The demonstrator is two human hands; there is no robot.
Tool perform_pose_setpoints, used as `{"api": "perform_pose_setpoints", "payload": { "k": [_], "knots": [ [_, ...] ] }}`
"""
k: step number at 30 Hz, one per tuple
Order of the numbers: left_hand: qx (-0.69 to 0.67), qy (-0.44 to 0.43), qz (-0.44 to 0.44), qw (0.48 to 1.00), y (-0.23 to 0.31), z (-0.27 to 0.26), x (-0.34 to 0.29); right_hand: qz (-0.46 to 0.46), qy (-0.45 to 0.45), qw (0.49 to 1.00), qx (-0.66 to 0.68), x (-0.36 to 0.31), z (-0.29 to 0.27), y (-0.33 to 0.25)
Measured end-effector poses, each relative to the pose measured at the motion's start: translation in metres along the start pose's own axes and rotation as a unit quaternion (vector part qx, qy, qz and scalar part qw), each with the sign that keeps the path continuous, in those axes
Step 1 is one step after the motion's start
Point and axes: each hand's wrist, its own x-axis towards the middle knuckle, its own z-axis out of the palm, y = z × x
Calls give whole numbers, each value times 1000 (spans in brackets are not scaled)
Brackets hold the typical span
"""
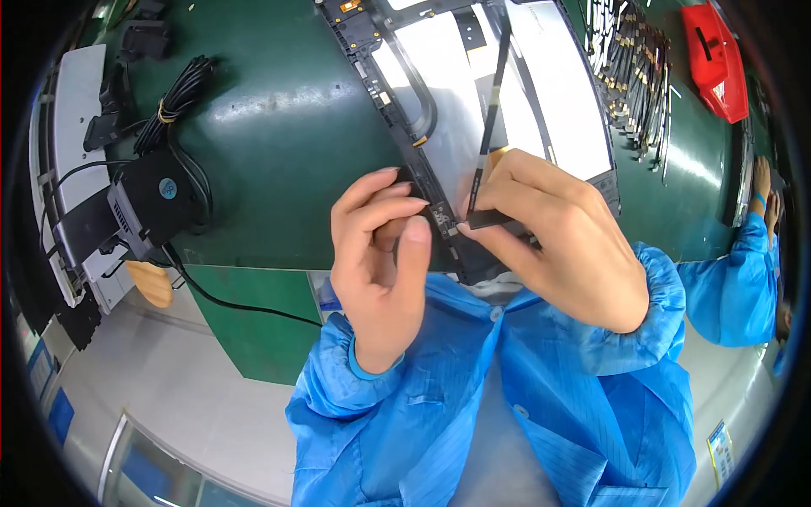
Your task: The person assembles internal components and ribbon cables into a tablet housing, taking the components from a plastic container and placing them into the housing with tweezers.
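Note:
An opened flat electronic device point(557, 84) with silver panels and a black frame lies on the bench in front of me. My right hand point(566, 245) pinches the near end of a thin black flat cable point(493, 110), which runs up across the silver panels. My left hand point(380, 270) rests at the device's left edge, palm turned inward, its fingers loosely bent and apart with nothing in them. Its fingertips are beside a small circuit strip point(441, 218) on the frame. The right fingers partly hide the near end of the cable.
Many loose flat cables point(638, 84) lie right of the device, near a red plastic container point(714, 63). On the left are a black boxy device point(152, 203) and a tied coil of black cable point(176, 97). A co-worker's blue sleeve point(733, 283) shows at far right.

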Motion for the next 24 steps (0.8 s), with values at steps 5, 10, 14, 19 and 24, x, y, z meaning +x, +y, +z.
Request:
{"api": "perform_pose_setpoints", "payload": {
  "k": [5, 10, 14, 19, 24],
  "knots": [
    [5, -4, 2, 1000, -2, -1, -2, -6, -2, 1000, 3, 1, 0, 0],
    [21, -7, 25, 999, -6, 2, -5, 1, -1, 1000, -16, 2, 3, -3],
    [23, -1, 29, 999, -7, 4, -5, 1, 0, 1000, -20, 1, 5, -3],
    [73, -1, 45, 996, -6, 6, -2, 7, -7, 1000, -28, 1, 5, -4],
    [42, -31, 14, 999, -4, -2, 3, -12, -3, 1000, -10, 2, 3, -2]
  ]
}}
